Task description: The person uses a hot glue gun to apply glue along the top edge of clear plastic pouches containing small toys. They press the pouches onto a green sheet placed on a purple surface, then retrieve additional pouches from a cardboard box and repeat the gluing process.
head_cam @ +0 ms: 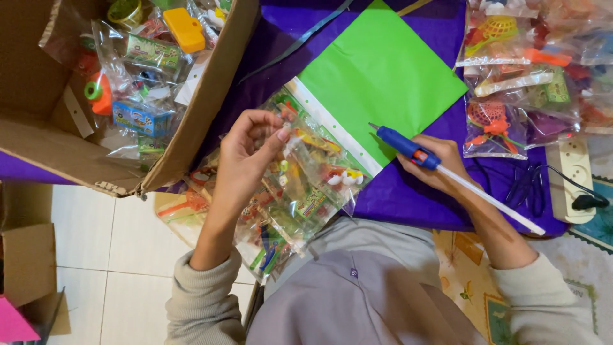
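I saw the toy bag (300, 185) pinched at its upper edge in the left hand (246, 156), fingers closed on the clear plastic, the bag hanging down toward the lap and over a few more bags beneath it. Its top corner lay on the white punched strip of the green sheet (383, 73). The right hand (440, 167) was well apart from the left, wrapped tight round the blue glue gun (408, 148), whose nozzle pointed at the green sheet just beside the bag; a white glue stick (491, 201) stuck out behind the hand.

The green sheet lay on purple cloth (408, 195). To the left stood an open cardboard box (211, 96), filled with more bagged toys, an orange block and a yellow roll among them. On the far right a heap of filled bags (523, 76) covered the cloth, with a white power strip (571, 176) and a black cord at its near edge.

The box wall crowded the left hand closely. Open room lay on the green sheet between the hands, and on the white floor tiles (115, 255) below the box.
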